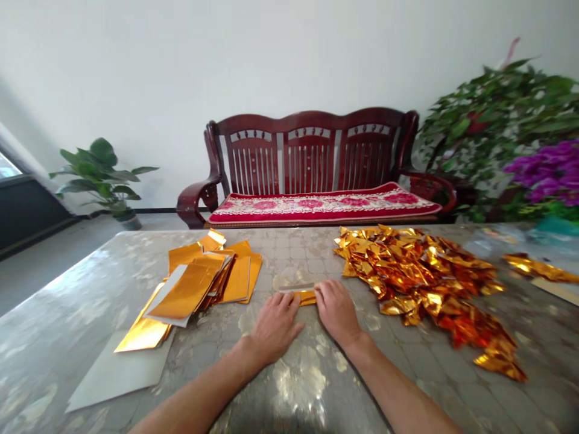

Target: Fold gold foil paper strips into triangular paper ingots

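A narrow folded strip of gold foil paper (307,298) lies on the table between my two hands, with a pale edge along its far side. My left hand (277,325) presses its bent fingers onto the strip's left end, its thumb set apart on the near side. At the other end, my right hand (337,310) has its fingers closed on the strip. The fingers hide both ends. Left of my hands is a loose pile of flat gold foil paper sheets (192,286). To the right spreads a heap of folded gold foil pieces (420,271).
Pale sheets (120,374) lie under the gold pile on the patterned table (253,398). A clear plastic bag (493,238) and another gold piece (540,267) are at the far right. Beyond the table stand a wooden bench (312,154), a potted plant (102,175) and purple flowers (549,172).
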`<state>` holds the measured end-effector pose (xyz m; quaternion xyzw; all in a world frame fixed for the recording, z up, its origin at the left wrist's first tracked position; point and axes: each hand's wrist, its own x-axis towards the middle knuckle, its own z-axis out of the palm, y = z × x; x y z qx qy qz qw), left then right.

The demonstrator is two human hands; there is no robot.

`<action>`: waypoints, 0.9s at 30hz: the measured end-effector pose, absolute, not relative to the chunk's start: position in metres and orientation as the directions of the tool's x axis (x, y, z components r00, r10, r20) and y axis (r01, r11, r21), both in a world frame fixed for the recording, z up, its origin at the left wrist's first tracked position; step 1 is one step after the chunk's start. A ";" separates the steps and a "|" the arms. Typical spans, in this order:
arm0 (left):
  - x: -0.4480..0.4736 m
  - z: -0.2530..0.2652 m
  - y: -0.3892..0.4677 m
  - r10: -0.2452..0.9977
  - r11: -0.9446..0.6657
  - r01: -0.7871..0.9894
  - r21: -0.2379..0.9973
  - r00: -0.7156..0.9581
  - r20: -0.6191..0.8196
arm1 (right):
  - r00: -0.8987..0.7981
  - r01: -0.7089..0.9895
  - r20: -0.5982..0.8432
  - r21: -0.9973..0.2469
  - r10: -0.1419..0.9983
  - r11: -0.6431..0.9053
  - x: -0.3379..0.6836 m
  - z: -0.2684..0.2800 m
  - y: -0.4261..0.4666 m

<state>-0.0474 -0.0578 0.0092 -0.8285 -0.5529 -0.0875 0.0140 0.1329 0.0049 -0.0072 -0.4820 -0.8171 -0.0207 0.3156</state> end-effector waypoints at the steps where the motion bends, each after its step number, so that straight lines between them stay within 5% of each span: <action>1: -0.047 0.010 -0.059 0.917 -0.382 0.921 0.077 0.367 0.159 | -0.383 0.778 0.551 -0.239 0.741 0.581 0.133 -0.007 0.000; 7: -0.045 0.013 -0.060 0.917 -0.379 0.923 0.066 0.366 0.158 | -0.585 0.679 0.486 -0.144 0.650 0.719 0.122 -0.011 -0.028; 27: -0.067 0.005 -0.068 0.900 -0.424 0.905 0.028 0.417 0.129 | -0.573 0.800 0.103 -0.149 0.813 0.582 0.136 0.000 -0.033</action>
